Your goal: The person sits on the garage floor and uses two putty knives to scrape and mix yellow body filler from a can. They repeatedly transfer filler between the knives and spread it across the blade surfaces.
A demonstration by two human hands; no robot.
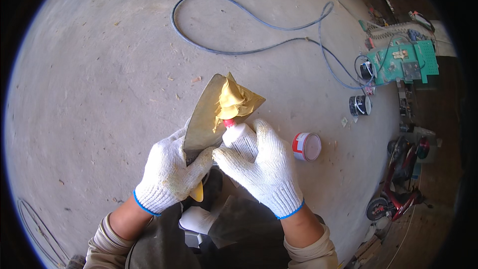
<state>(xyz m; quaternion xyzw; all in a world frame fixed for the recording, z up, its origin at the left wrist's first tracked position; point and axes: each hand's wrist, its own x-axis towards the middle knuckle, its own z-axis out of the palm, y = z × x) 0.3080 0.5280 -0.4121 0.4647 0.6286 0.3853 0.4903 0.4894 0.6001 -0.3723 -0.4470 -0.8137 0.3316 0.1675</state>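
My left hand (170, 170), in a white knit glove with a blue cuff, grips a flat grey-tan sheet (203, 110) by its lower end. Thick yellow putty (231, 99) is heaped on the sheet's upper right part, near a pointed corner. Below the left fingers a rounded yellow tip (197, 192) sticks out, perhaps a tool handle; the rest of it is hidden. My right hand (267, 168), gloved alike, is closed around a white plastic tube or bottle (241, 140) that bears writing. Its red cap end (229, 122) meets the lower edge of the putty in this view.
A red-and-white tin (307, 147) stands on the concrete floor (112, 93) at my right. Farther right are a black pail (360, 105), a green work stand (396, 61) and a red motorbike (401, 183). A blue hose (239, 52) loops across the floor ahead.
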